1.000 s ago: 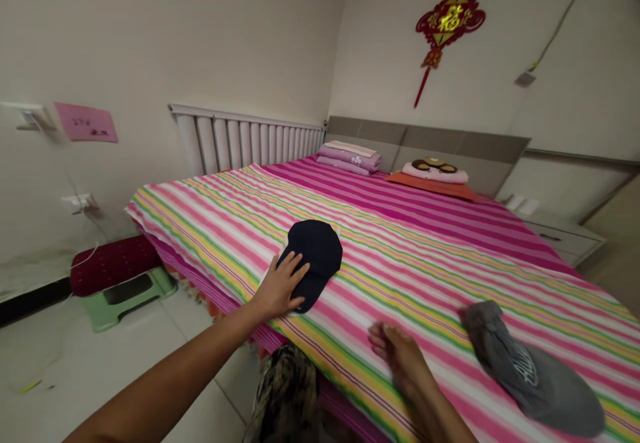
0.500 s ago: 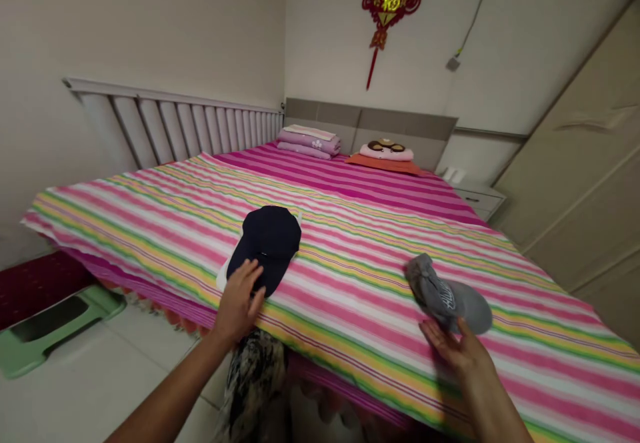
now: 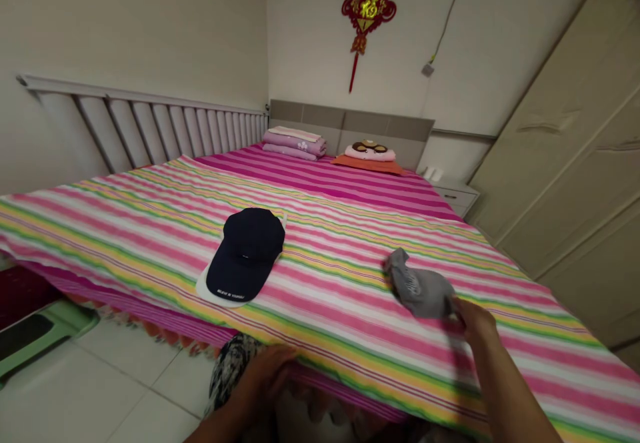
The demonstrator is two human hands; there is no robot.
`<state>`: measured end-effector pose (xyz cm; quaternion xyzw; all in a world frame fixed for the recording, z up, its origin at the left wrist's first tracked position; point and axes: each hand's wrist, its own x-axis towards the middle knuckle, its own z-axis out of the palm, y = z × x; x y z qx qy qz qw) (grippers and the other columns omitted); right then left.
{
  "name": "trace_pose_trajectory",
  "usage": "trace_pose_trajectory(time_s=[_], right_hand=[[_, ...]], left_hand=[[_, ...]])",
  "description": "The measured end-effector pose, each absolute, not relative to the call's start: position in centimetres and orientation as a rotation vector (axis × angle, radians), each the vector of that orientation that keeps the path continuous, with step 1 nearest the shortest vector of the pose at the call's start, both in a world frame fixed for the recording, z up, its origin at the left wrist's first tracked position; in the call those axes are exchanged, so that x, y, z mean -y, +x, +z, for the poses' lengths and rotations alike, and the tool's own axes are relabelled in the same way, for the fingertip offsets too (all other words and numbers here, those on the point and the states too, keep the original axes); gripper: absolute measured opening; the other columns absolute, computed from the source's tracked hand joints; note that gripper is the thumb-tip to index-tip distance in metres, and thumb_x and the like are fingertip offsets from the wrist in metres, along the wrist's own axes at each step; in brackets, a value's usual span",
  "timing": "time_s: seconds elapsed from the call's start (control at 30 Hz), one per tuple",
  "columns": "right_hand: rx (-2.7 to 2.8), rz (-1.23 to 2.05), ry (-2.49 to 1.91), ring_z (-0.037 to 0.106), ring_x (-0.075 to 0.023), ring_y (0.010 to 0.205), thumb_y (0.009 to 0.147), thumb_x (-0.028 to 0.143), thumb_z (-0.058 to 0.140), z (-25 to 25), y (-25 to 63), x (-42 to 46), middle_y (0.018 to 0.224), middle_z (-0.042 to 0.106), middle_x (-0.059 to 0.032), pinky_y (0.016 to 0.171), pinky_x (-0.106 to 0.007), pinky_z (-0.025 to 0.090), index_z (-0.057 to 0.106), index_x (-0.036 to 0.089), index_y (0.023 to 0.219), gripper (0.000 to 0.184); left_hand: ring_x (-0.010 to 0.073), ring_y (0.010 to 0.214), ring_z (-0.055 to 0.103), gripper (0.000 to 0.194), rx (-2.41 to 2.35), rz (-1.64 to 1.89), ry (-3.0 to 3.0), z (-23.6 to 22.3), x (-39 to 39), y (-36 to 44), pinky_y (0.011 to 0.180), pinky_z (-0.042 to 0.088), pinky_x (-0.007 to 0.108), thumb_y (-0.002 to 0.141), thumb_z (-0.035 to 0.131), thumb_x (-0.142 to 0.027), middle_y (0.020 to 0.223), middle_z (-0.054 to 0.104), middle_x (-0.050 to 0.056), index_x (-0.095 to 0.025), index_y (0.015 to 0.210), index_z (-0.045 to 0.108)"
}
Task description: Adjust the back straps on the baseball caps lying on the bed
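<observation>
"Grey baseball cap (image 3: 425,291): how far along?"

"Unfinished, I'd judge: it's apart from the navy baseball cap (image 3: 249,246), which already sits over something white (image 3: 202,288)."

"Where? Held?"

"Toward the bed's (image 3: 340,303) near edge. The right hand (image 3: 479,319) pinches its brim; crown crumpled, pale lettering. The left hand (image 3: 267,371), by that edge: can't tell its grip."

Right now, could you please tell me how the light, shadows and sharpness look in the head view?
The head view is dim, a soft shadow lying on the striped sheet below the right hand; in the head view, the grey cap looks blurred, the navy cap sharper.
</observation>
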<state>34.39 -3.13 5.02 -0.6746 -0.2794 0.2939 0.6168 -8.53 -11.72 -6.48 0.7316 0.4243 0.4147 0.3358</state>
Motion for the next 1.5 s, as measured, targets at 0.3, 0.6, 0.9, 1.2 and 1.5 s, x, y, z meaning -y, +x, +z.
trace_pose_trajectory(time_s=[0.3,0.6,0.9,1.2,1.5], right_hand=[[1.198,0.514,-1.666,0.050,-0.0174,0.052,0.069,0.020,0.060,6.6,25.4,3.6,0.048,0.055,0.0010,0.052,-0.029,0.035,0.062,0.017,0.061,0.009],[2.268,-0.295,-0.818,0.059,-0.0238,0.097,0.081,0.010,0.046,4.0,18.9,12.1,0.103,0.069,-0.0080,0.084,-0.038,0.044,0.061,0.024,0.110,0.035],[1.961,0.788,-1.181,0.063,-0.0230,0.085,0.071,0.008,0.052,1.9,18.0,14.2,0.094,0.070,-0.0064,0.075,-0.034,0.050,0.067,0.024,0.097,0.034],[0.706,1.510,-1.003,0.060,-0.0134,0.057,0.059,0.047,0.072,6.1,13.4,5.7,0.060,0.066,0.0011,0.057,-0.024,0.048,0.064,0.019,0.069,0.031],[0.757,1.704,-0.792,0.057,-0.0129,0.056,0.059,0.025,0.072,11.4,12.9,8.3,0.059,0.065,-0.0026,0.055,-0.023,0.045,0.066,0.013,0.070,0.017]], left_hand=[[0.0207,0.087,0.060,0.026,-0.981,1.011,1.528,-2.1,9.9,-3.2,0.078,0.045,0.032,0.072,0.061,-0.026,0.093,0.067,0.008,-0.021,0.097,0.066],[0.0229,0.078,0.062,0.043,-0.609,0.906,0.631,4.4,4.7,-4.3,0.072,0.047,0.041,0.070,0.058,-0.049,0.085,0.067,0.010,-0.012,0.092,0.061],[0.0133,0.058,0.056,0.041,-0.837,1.137,0.785,2.1,6.5,-3.0,0.059,0.044,0.025,0.049,0.049,-0.001,0.066,0.064,-0.002,-0.015,0.088,0.057],[0.0203,0.082,0.052,0.020,-0.900,1.198,1.717,2.0,11.9,-1.2,0.079,0.040,0.031,0.070,0.051,-0.016,0.087,0.060,0.006,-0.018,0.089,0.059],[0.0139,0.058,0.050,0.046,-0.682,1.146,1.743,4.6,11.1,-5.4,0.060,0.040,0.026,0.080,0.045,-0.051,0.057,0.051,0.003,-0.014,0.055,0.051]])
